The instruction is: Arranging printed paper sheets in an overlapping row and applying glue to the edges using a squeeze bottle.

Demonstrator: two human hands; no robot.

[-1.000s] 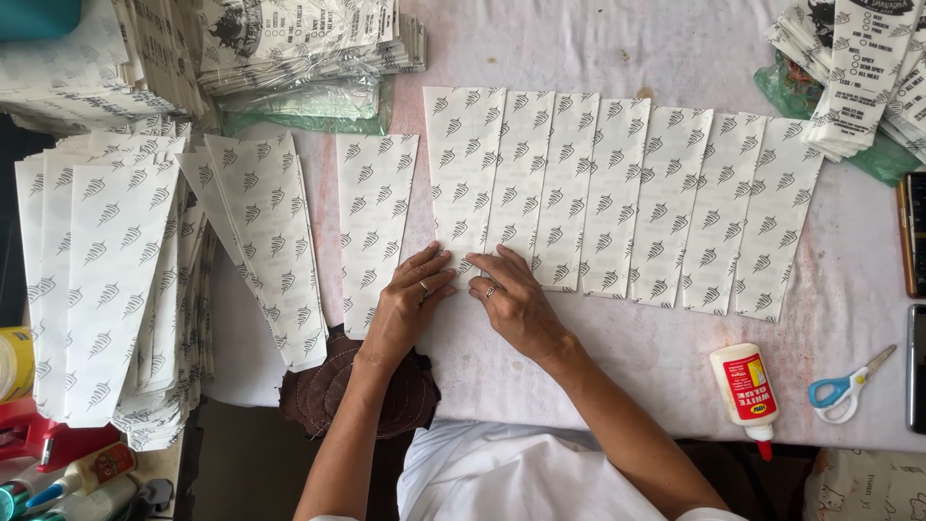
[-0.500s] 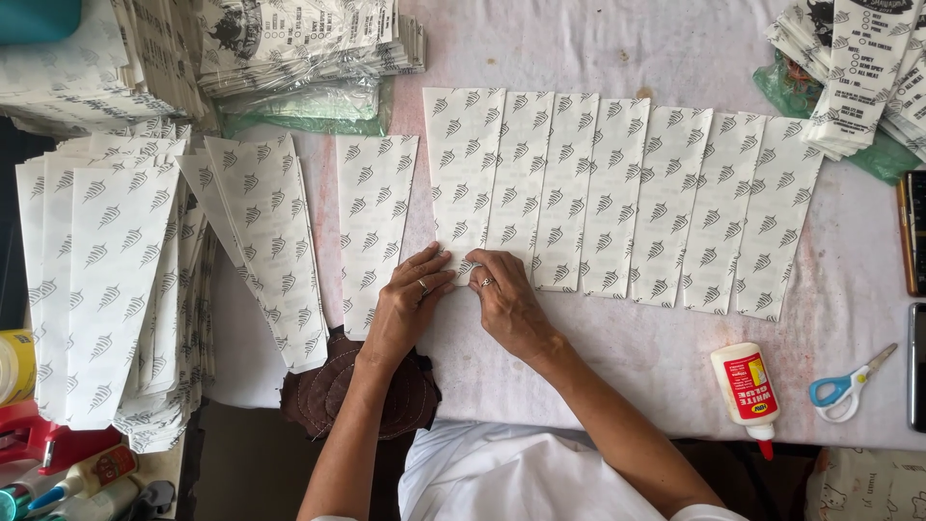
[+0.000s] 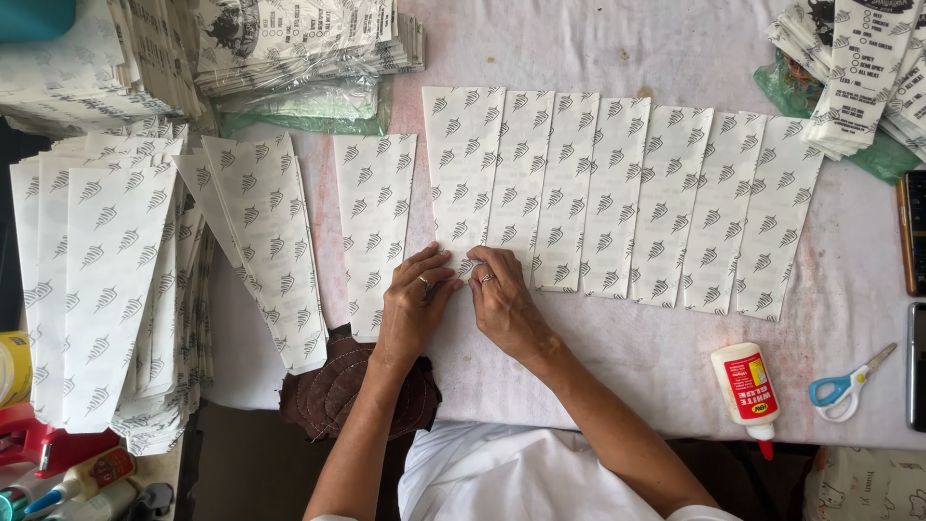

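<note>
my left hand (image 3: pixel 413 311) and my right hand (image 3: pixel 503 301) are side by side, fingertips nearly meeting at the narrow bottom end of the leftmost strip (image 3: pixel 461 174) in the row. left fingers lie close together, flat on the paper, a ring showing on one. right fingers are curled and bunched, also a ring there, pressing or pinching the strip's lower edge; i cannot tell which, the tips are hidden.

that strip is one of eight white tapered paper pieces with a grey leaf print, laid overlapping in a row of strips (image 3: pixel 666 203) across the pale cloth-covered table (image 3: pixel 617 376), fanning away to my right.

just left of my left hand, one single strip (image 3: pixel 374 227) lies apart from the row, and beyond it a few more loose strips (image 3: pixel 262 241) fan out; count unclear as they overlap. further left, a thick pile of the same printed pieces (image 3: pixel 96 280), too many to count.

below my left wrist, a dark brown quilted pad (image 3: pixel 338 391) sits at the table edge.

to my right: one white glue bottle (image 3: pixel 746 390) with a red label and red tip, lying near the table's edge, and one pair of blue-handled scissors (image 3: pixel 845 388) just beside it.

at the far edge, stacks of clear printed bags (image 3: pixel 299 39) top left and another stack (image 3: pixel 858 68) top right, each over green plastic.
</note>
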